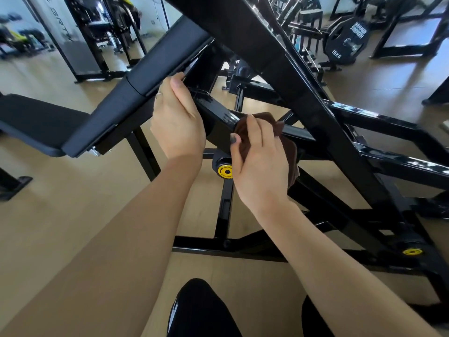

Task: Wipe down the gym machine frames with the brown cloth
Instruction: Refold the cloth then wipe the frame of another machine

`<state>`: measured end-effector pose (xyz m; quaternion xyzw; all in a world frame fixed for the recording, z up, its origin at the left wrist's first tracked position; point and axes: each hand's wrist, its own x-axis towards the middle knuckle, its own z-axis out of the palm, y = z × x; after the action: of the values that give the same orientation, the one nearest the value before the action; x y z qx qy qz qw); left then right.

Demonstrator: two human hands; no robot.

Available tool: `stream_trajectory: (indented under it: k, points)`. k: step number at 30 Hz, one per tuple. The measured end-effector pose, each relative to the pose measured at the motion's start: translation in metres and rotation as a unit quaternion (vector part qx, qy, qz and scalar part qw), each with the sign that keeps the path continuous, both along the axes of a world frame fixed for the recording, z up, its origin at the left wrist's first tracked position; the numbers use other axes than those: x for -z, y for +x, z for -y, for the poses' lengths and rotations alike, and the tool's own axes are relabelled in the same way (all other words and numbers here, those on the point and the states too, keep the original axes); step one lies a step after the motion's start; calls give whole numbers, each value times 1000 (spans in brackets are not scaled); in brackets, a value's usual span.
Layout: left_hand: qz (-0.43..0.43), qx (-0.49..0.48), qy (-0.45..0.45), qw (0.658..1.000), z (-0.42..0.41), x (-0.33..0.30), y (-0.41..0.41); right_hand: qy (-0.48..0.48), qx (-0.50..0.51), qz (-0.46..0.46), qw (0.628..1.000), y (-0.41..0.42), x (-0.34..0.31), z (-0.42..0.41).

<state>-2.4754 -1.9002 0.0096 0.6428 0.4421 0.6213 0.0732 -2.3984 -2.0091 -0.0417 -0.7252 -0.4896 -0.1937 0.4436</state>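
Knee [199,310]: black-clad, six o'clock.
Right hand [260,164]: centre, fingers curled, clamping brown cloth [289,147] on crossbar [218,115].
Left hand [177,120]: eleven o'clock, gripping the frame beneath the pad [136,86].
Progress: judged partial; lower struts [223,210] not yet reached.

Gym, black machine frames [315,113], padded bench [41,122], 15kg weight plate [346,42], wood floor [73,215]

The brown cloth [272,132] is dark, soft and bunched up, draped over a glossy black square bar [218,120] of the gym machine frame, with one fold hanging down the bar's far side. The bar slants from upper left to lower right beneath a black padded rest [136,88]. A thicker black beam [286,76] crosses above it, and lower frame tubes [226,210] run along the floor.
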Motion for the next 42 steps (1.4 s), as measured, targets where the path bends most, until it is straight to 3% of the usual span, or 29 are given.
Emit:
stream_trajectory:
  k: [3,7,12,21,27,31,34,37,40,42]
  points:
    - [1,1,-2,1000,-1,-1,0,-46,-37,-80,995,20,-20,-13]
    - [2,1,-7,1000,-2,-2,0,-135,-96,-232,959,53,-44,-32]
    - [-4,6,-6,1000,-1,0,-1,-55,-78,-430,898,80,-23,-21]
    - [2,-11,-10,1000,1,-1,2,-31,15,-424,905,104,60,36]
    - [-3,-43,-17,999,2,-3,7,-78,-20,-357,931,78,26,11]
    - [-99,-56,-11,993,2,-9,-2,-57,-81,-328,939,62,11,0]
    - [-256,-131,45,957,19,-13,0,-68,-90,-338,934,86,41,19]
    - [-386,-50,176,904,52,-7,22,-91,-14,-365,926,116,86,50]
    - [-534,78,201,817,72,5,49,-97,49,-419,901,144,119,82]
    - [-636,86,169,748,73,13,59,-115,62,-434,891,149,119,82]
